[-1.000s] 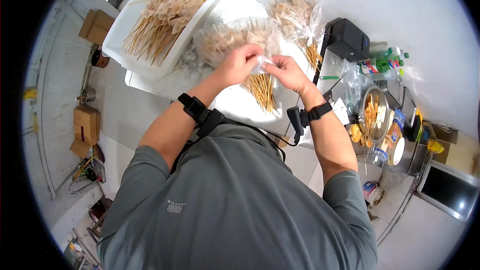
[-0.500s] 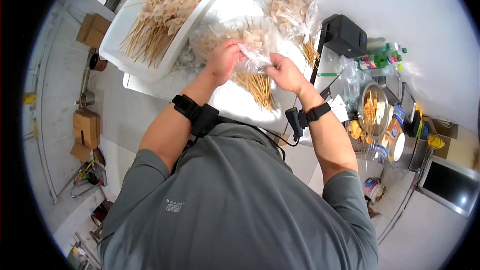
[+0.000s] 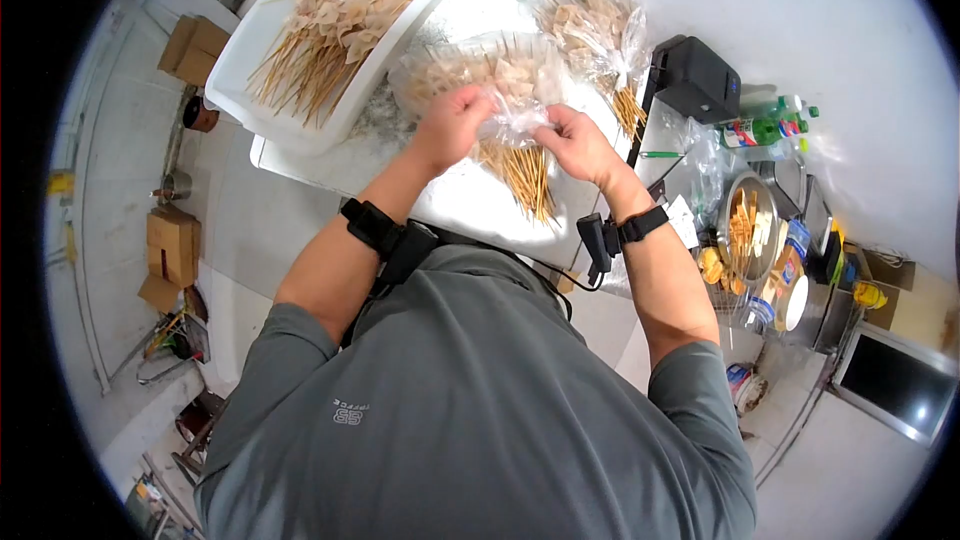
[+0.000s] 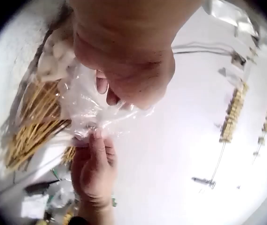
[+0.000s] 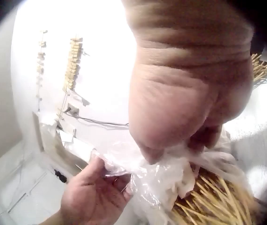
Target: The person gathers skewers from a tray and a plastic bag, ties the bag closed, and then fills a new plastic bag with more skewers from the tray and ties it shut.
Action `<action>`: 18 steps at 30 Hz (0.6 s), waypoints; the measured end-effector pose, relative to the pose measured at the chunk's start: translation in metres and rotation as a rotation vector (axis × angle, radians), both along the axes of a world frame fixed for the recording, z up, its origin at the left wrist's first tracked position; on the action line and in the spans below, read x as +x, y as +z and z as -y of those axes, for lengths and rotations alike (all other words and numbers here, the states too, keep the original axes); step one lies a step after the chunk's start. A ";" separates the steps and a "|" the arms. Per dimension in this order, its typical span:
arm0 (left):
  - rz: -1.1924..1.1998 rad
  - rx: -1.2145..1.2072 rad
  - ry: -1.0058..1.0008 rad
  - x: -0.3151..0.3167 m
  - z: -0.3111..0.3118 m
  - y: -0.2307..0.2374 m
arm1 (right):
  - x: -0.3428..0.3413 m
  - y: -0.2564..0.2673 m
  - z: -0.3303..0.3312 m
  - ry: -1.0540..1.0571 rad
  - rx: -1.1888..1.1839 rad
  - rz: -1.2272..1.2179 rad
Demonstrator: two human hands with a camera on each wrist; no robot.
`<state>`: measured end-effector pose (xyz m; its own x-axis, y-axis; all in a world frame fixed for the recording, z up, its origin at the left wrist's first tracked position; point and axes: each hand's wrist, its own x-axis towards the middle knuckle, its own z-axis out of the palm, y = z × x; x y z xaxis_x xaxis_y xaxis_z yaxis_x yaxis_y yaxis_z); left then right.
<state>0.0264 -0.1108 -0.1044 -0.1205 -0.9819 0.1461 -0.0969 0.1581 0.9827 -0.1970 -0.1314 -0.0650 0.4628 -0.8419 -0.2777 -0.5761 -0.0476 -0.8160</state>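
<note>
A clear plastic bag of skewered pale pieces lies on the white table, its bare sticks pointing toward the person. The left hand pinches the bag's gathered plastic on one side. On the other side the right hand grips the same plastic between thumb and fingers. In the left wrist view the twisted plastic stretches between both hands. From the right wrist, the left hand appears palm up with plastic at its fingertips, and the right hand covers part of the bag.
A white tub of loose skewers stands at the table's left. Behind the right hand lies another tied bag of skewers. A black device, green bottles and a metal bowl of sticks are at the right.
Since one second ago the left hand has moved left and a little toward the person, away from the right hand, with the plastic between them. The right hand stays near its place, still gripping.
</note>
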 end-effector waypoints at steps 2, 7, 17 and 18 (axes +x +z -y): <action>-0.326 0.407 0.051 -0.004 -0.005 0.003 | -0.001 -0.001 -0.001 0.020 -0.148 -0.039; -1.006 0.586 0.264 -0.017 -0.022 0.047 | -0.014 -0.012 0.005 0.097 -0.395 0.101; -0.680 0.377 0.190 0.006 -0.028 0.007 | -0.014 0.011 0.003 0.087 -0.543 -0.210; -0.789 0.436 0.105 0.011 -0.027 0.003 | -0.014 0.012 0.002 0.088 -0.540 -0.223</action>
